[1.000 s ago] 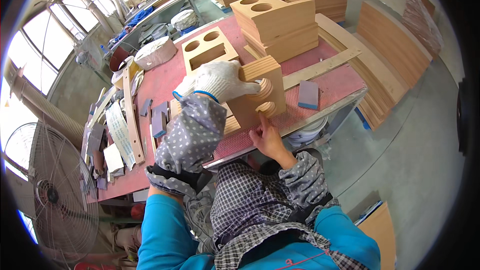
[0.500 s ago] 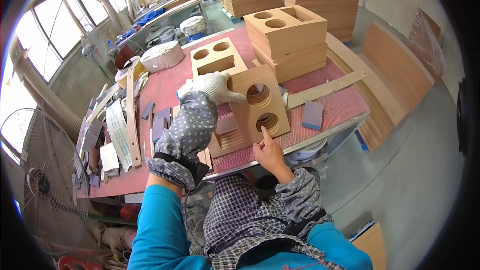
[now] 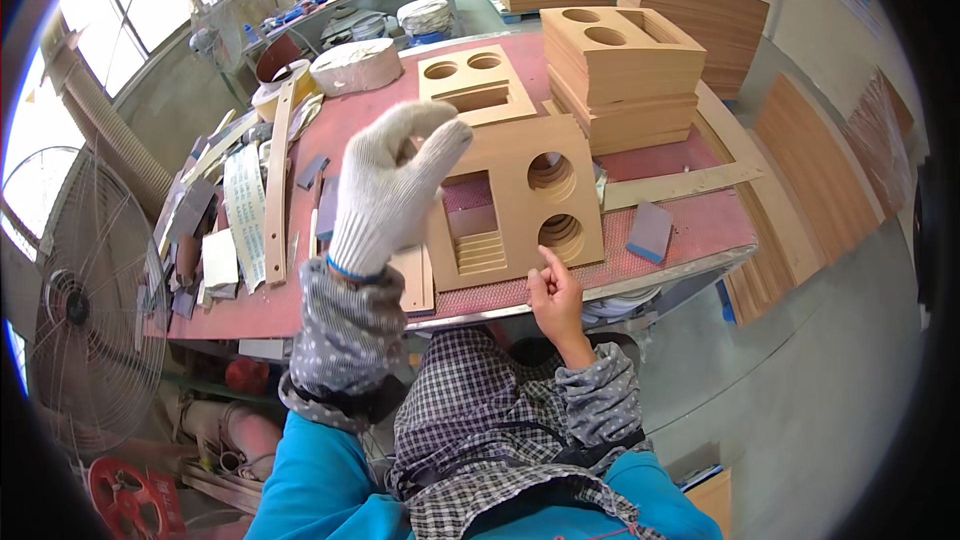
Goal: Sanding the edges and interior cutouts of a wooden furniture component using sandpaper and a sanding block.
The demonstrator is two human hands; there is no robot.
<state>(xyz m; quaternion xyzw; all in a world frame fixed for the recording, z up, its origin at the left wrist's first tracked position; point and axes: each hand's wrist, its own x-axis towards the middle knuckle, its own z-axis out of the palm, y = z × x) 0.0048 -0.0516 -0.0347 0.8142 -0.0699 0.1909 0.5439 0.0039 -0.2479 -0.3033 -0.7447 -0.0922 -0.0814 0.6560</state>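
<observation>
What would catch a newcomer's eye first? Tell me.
Likely the gloved left hand, raised by the left side of a wooden panel with holes; the bare right hand is at its near edge. Behind, to the right, stands a panel stack. A caged fan stands far left.

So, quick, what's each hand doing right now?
Left hand: loosely open, nothing visible in it.
Right hand: partly curled, near the wooden panel; grip cannot be told.

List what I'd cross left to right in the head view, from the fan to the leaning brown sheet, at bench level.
Wire-guarded fan → pale paper strip → wooden strip with holes → gloved left hand → cutout wooden panel → purple-grey block → leaning brown sheet.
</observation>
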